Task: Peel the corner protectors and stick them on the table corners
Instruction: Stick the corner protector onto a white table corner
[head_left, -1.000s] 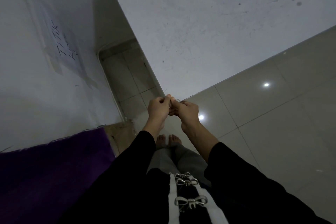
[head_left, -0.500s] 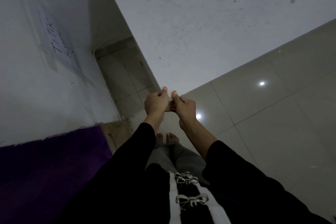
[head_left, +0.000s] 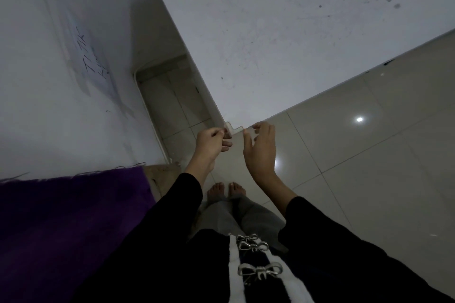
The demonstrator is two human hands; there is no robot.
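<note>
Clear corner protector [head_left: 234, 128] sits on tabletop [head_left: 283, 44] corner; left hand [head_left: 211, 141] pinched closed beside it, contents unclear; right hand [head_left: 261, 147] open, likely aligning.

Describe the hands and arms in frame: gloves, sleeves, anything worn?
Both hands are bare: left hand and right hand show no gloves, and no rings or watch are visible. Long black sleeves, left sleeve and right sleeve, end short of the wrists, leaving the forearms uncovered.
</note>
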